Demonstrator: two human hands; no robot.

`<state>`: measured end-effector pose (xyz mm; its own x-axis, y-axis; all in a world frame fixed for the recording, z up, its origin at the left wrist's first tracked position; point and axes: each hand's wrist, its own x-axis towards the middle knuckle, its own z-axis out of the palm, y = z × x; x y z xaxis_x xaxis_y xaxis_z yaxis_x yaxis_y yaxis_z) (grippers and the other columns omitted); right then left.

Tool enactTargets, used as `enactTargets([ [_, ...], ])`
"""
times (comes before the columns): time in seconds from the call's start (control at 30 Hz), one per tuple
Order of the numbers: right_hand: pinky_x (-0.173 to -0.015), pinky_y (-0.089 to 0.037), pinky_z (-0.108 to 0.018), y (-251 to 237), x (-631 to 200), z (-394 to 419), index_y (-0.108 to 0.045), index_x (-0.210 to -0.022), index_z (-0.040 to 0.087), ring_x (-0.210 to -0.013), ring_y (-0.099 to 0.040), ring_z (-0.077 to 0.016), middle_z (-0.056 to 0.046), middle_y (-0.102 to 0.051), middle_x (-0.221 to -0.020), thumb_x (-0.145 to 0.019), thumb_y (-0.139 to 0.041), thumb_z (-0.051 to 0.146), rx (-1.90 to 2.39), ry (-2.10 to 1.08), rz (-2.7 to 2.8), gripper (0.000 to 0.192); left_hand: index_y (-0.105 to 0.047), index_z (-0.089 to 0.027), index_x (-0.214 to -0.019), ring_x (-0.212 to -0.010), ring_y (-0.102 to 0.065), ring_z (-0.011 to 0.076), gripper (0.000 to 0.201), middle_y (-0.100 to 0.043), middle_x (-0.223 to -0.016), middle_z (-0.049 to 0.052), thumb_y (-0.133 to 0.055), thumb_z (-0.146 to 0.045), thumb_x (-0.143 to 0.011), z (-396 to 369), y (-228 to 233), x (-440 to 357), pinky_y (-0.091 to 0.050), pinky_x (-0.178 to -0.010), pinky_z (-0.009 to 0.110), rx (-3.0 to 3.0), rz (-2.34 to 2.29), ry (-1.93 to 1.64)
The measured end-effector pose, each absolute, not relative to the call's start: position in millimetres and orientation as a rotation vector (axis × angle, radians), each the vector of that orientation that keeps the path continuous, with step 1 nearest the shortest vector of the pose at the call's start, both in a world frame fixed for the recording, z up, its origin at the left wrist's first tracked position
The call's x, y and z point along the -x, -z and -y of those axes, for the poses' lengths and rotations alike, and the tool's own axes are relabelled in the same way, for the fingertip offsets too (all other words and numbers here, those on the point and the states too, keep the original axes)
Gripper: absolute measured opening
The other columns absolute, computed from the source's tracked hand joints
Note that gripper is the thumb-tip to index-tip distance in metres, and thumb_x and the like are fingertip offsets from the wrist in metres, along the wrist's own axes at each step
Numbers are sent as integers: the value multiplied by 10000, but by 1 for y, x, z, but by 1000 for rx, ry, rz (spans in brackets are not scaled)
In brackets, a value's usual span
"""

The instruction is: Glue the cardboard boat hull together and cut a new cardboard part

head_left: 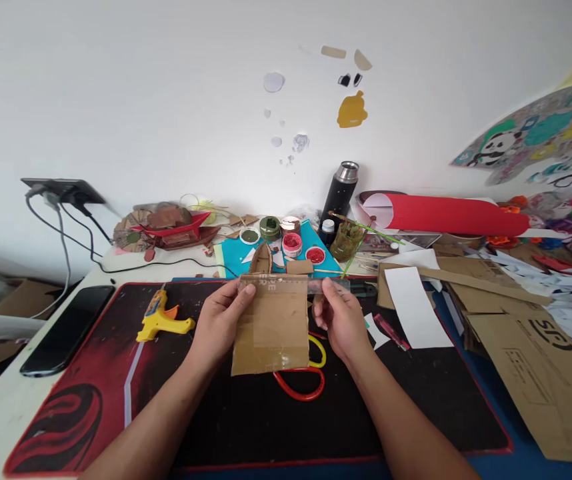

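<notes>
Left hand (223, 319): pinched cardboard's (272, 327) upper left corner
Right hand (339, 315): gripped ruler's (342, 285) right end
Cardboard: was over mat (349, 423), toward far edge; ruler along top
Scissors (307, 397): lay on mat, partly hidden

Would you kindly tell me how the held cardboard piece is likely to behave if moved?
The cardboard piece is probably fairly stiff, extending flat beyond the left hand. It looks light, being a thin sheet. Its shiny lower part may be slippery.

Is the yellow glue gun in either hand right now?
No: the glue gun lies on the mat, while the left hand holds the cardboard and the right hand holds the clear ruler.
</notes>
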<state>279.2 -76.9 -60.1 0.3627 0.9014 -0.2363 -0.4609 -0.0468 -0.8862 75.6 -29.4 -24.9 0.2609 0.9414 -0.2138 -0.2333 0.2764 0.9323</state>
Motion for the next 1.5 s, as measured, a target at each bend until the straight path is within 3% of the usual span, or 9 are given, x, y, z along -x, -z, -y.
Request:
enactTargets([
  [0.27,-352,-310,-188,65,-272,82,-566,-601,200,-369,-449,-76,53,-522,-484,-728,-867,730,1111,-1254,619,623,-853,-193,-930,-706,-708,191,404,-811,-826,50,-928,-543,-743,31,25,-75,-558,-653,249,-998,-964,-960],
  [0.8,-386,-294,-224,69,-270,85,-571,-591,210,-405,-435,-99,44,-504,-493,-830,-814,688,1116,-1257,635,587,-849,-181,-891,-661,-666,187,450,-786,-769,37,-922,-590,-717,35,20,-78,-515,-614,253,-997,-1009,-955],
  [1.13,-375,-290,-216,66,-269,85,-552,-589,210,-393,-436,-91,50,-497,-495,-785,-840,703,1123,-1266,613,603,-840,-190,-859,-641,-664,178,419,-783,-777,31,-912,-585,-736,35,23,-76,-514,-606,253,-978,-1032,-950],
  [1.3,-378,-301,-221,65,-269,85,-587,-614,209,-396,-433,-94,44,-521,-491,-753,-851,724,1134,-1273,611,595,-805,-194,-791,-592,-647,169,405,-742,-688,11,-932,-570,-711,35,25,-77,-503,-563,242,-926,-1042,-953],
  [1.5,-398,-314,-222,64,-271,85,-560,-529,204,-421,-476,-110,1,-557,-480,-765,-817,762,1132,-1278,591,658,-823,-195,-856,-566,-651,161,401,-767,-713,16,-923,-564,-733,35,33,-74,-503,-542,231,-879,-1041,-962],
])
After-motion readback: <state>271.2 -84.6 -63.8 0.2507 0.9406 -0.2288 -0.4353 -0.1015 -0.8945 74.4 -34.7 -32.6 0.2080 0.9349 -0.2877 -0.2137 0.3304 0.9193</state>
